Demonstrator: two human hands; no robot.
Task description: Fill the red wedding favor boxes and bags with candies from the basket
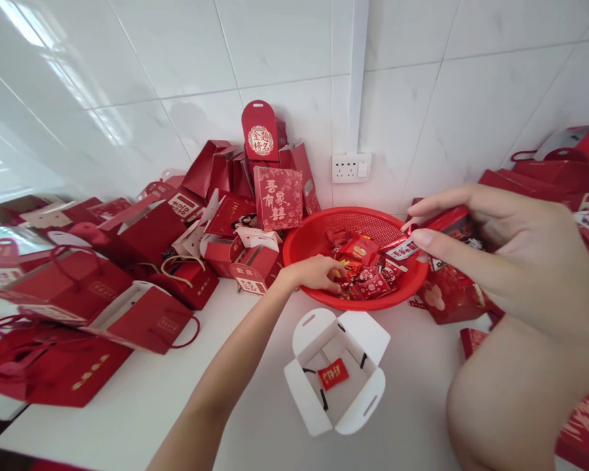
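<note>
White table (260,432), red boxes (147,242)

Nearest, the right hand (510,242) pinches a red packet (449,217). An open white box (304,405) holds one red sweet (332,373); beyond, the left hand (319,271) curls among sweets (373,285) in a basket (383,302), gripping or not I cannot tell.

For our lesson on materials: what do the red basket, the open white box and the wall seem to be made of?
Red basket: probably plastic, slightly glossy; evenly coloured, with regular perforations.
Open white box: likely folded card, fairly matte; thin flaps with cut slots.
Wall: apparently smooth tile, glazed or polished; straight joints, bright reflections.
</note>
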